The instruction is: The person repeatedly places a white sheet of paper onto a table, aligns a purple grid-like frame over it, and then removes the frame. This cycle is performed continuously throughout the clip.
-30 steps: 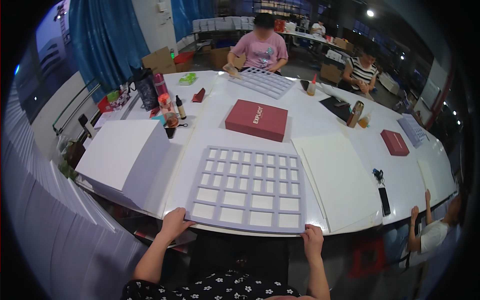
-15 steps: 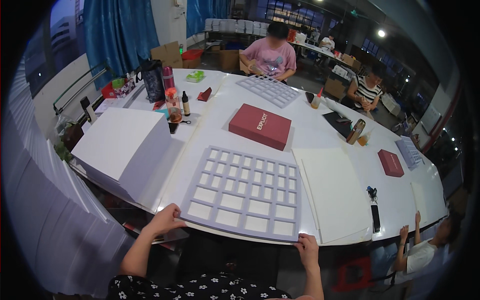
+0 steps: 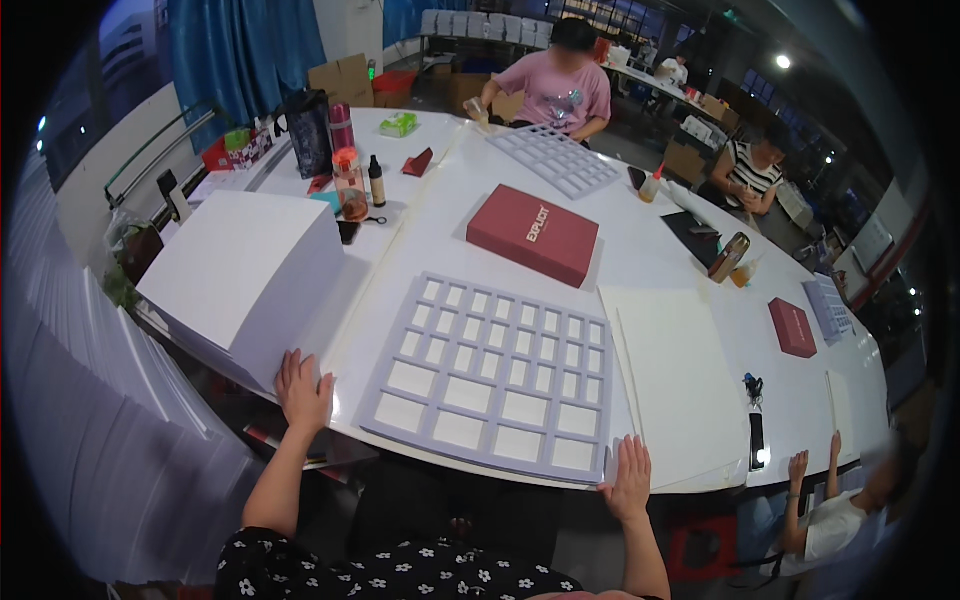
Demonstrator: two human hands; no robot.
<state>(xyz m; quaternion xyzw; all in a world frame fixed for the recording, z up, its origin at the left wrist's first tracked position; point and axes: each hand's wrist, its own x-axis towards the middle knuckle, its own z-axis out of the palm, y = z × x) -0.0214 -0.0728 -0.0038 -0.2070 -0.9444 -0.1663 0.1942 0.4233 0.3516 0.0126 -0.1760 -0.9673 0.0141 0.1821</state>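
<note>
A lavender-grey foam tray [image 3: 492,402] with rows of rectangular compartments lies flat on the white table in front of me. My left hand [image 3: 304,392] is open, its fingers stretched out at the table's edge. It is beside the tall stack of white sheets [image 3: 245,270], apart from the tray. Near the tray's close right corner is my right hand [image 3: 630,480], open and palm down with fingers pointing forward. Whether its thumb touches the tray I cannot tell. Beyond the tray sits a closed dark red box [image 3: 533,235].
Cream boards [image 3: 680,390] lie right of the tray. Bottles [image 3: 349,185] and a dark bag [image 3: 306,135] stand at the back left. Across the table a person in pink [image 3: 558,90] sits by another compartment tray [image 3: 555,160]. Another person's hands [image 3: 798,467] rest at the right edge.
My left hand has left the tray's near left corner and moved up and left to the sheet stack. My right hand's fingers have straightened. The person across has moved a hand outward, holding a bottle.
</note>
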